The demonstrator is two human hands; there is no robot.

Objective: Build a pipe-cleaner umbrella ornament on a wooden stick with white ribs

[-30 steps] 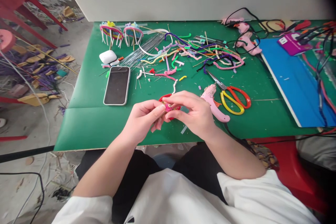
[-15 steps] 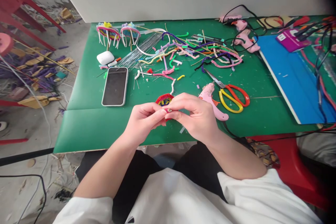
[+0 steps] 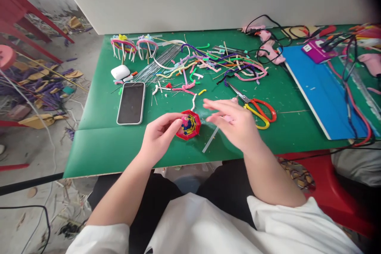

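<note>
One-handed hold now

So our right hand comes away, fingers parted and seemingly empty by the mostly hidden pink plastic glue gun. Only our left hand now pinches the red-rimmed, blue-and-yellow octagonal piece, near the front of the green desk; we've got one hand free.

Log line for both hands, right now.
left hand: pinching red-rimmed octagonal piece | right hand: open, apart from piece | scissors: on green table

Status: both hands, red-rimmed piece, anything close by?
Left hand pinching red-rimmed piece. Right hand open, apart from it. Scissors on table, just beyond right hand.
</note>
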